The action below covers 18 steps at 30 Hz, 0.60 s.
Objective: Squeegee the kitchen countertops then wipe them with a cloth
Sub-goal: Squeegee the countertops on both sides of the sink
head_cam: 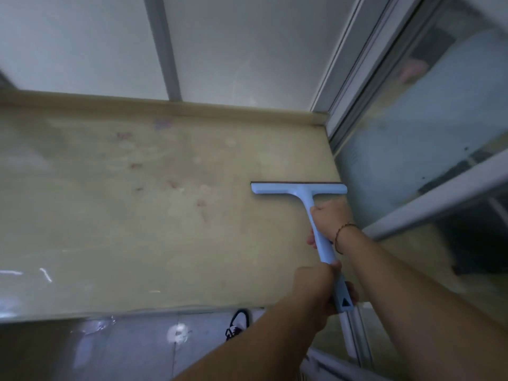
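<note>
both hands (pixel 319 287) grip the squeegee (pixel 313 215) handle, blade beyond the fingers.

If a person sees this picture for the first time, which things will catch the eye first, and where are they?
The light blue squeegee stands out first, its blade set on the yellowish countertop near the right end, beside the window frame. Both hands grip its handle: the right hand higher up, with a thin bracelet at the wrist, the left hand near the handle's end. Faint reddish stains dot the middle of the countertop.
</note>
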Each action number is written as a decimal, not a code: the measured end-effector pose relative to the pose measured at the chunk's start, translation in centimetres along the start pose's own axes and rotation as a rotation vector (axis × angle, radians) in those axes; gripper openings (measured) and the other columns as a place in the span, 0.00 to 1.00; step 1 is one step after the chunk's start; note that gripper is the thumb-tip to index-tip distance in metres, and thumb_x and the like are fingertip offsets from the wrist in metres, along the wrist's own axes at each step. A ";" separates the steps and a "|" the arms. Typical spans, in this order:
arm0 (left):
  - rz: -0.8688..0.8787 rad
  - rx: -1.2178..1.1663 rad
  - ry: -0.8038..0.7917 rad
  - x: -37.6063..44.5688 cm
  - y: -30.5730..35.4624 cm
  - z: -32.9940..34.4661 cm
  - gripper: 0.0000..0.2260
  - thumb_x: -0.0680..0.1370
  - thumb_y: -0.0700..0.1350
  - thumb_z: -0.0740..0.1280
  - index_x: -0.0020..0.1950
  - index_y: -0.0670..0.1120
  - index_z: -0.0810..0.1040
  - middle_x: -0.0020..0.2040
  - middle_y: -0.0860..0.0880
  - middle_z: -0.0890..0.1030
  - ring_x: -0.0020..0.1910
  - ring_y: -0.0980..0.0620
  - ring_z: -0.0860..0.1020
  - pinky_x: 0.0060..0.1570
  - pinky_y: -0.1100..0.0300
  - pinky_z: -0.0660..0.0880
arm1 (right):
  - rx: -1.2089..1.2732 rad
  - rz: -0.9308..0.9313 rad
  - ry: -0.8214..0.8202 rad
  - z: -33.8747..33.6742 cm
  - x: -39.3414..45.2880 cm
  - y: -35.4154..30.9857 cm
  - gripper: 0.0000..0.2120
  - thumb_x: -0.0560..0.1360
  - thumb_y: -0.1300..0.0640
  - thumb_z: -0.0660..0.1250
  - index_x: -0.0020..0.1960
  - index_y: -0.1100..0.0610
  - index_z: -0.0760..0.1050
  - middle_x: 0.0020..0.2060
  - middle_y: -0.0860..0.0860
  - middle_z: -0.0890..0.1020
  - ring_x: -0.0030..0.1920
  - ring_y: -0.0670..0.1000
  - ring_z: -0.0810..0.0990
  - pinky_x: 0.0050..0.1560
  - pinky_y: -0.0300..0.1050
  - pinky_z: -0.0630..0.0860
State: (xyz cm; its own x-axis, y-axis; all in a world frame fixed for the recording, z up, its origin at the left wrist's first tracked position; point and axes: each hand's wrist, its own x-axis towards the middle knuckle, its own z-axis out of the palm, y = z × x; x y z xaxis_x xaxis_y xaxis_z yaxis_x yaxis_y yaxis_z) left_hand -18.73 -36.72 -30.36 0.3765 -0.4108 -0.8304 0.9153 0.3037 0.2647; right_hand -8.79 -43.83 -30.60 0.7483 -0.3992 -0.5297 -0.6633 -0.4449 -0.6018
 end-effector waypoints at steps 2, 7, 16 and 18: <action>-0.001 -0.009 0.005 -0.9 -2.2 -0.4 0.09 0.80 0.43 0.65 0.47 0.36 0.72 0.36 0.42 0.74 0.32 0.47 0.75 0.28 0.58 0.77 | -0.012 0.009 0.012 0.0 -2.0 1.5 0.13 0.76 0.61 0.60 0.40 0.69 0.77 0.28 0.64 0.80 0.26 0.62 0.82 0.28 0.56 0.81; 0.008 0.028 -0.024 -2.2 -7.2 -1.4 0.09 0.79 0.45 0.65 0.52 0.38 0.75 0.41 0.42 0.77 0.36 0.46 0.77 0.34 0.56 0.78 | 0.007 0.048 -0.009 -0.1 -6.0 4.8 0.13 0.77 0.62 0.59 0.41 0.70 0.76 0.30 0.65 0.80 0.27 0.63 0.82 0.29 0.57 0.81; -0.011 0.015 -0.024 -4.7 -13.4 -2.5 0.11 0.80 0.44 0.64 0.48 0.35 0.76 0.30 0.43 0.78 0.24 0.47 0.78 0.23 0.60 0.75 | 0.044 0.037 0.026 -0.3 -11.4 9.5 0.13 0.77 0.62 0.60 0.40 0.69 0.78 0.27 0.62 0.80 0.28 0.62 0.82 0.27 0.47 0.78; 0.009 0.037 -0.033 -5.6 -14.0 -2.6 0.10 0.80 0.44 0.65 0.44 0.37 0.76 0.29 0.44 0.78 0.23 0.48 0.78 0.22 0.60 0.74 | 0.035 0.033 0.043 -0.2 -11.9 10.2 0.14 0.77 0.62 0.60 0.38 0.70 0.78 0.26 0.63 0.80 0.26 0.63 0.82 0.25 0.48 0.78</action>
State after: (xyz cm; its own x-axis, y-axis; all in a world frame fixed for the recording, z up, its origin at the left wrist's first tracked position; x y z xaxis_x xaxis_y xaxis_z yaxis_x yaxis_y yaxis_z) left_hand -34.02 -36.39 -30.65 0.3885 -0.4365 -0.8115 0.9163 0.2756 0.2905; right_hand -24.50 -43.79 -30.26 0.7248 -0.4476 -0.5238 -0.6864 -0.4033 -0.6051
